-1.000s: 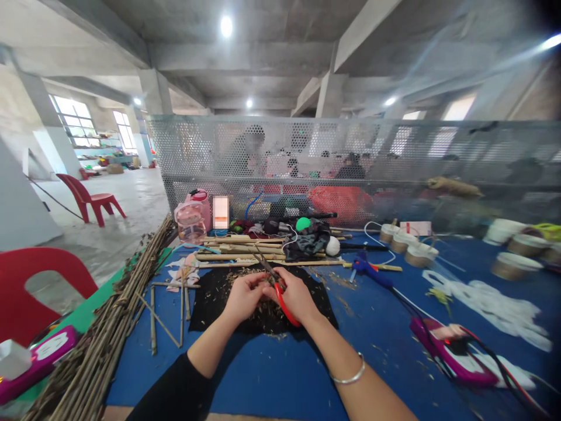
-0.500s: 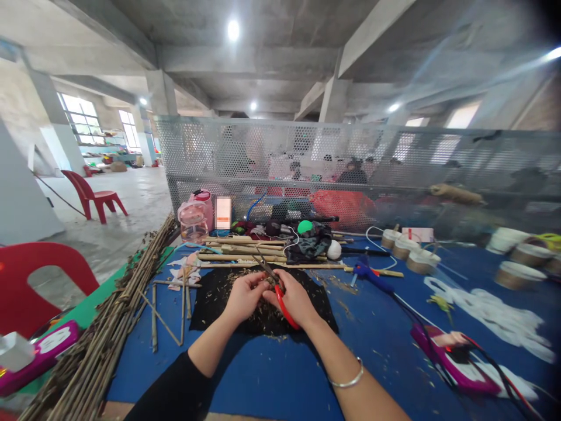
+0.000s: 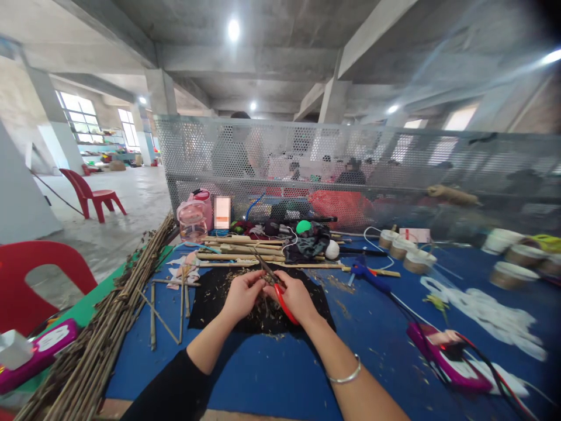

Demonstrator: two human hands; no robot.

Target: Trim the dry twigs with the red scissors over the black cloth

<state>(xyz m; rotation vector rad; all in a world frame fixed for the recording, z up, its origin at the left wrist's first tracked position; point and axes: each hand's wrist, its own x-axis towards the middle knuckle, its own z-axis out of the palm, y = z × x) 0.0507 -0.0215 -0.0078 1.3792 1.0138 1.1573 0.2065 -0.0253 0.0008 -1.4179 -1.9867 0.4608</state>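
Note:
My right hand [image 3: 294,295] grips a pair of scissors [image 3: 284,304] with red handles, the dark blades pointing up and away over the table. Close beside it, my left hand [image 3: 242,297] is closed in a pinch; whatever is between its fingertips is too small to make out. Both hands are held over a black cloth [image 3: 205,301] strewn with small tan plant clippings [image 3: 234,278]. The cloth lies on the blue tabletop [image 3: 263,374].
Long dry stalks [image 3: 100,316] lie bundled on the left. Bamboo sticks [image 3: 241,257], a green ball [image 3: 303,227] and a white ball [image 3: 332,250] lie behind the cloth. To the right are a blue glue gun [image 3: 368,276], a purple power strip [image 3: 442,356] and several small pots [image 3: 419,261].
The hands and scissors stay close together over the cloth, with only slight finger movement. The whole view has shifted a little.

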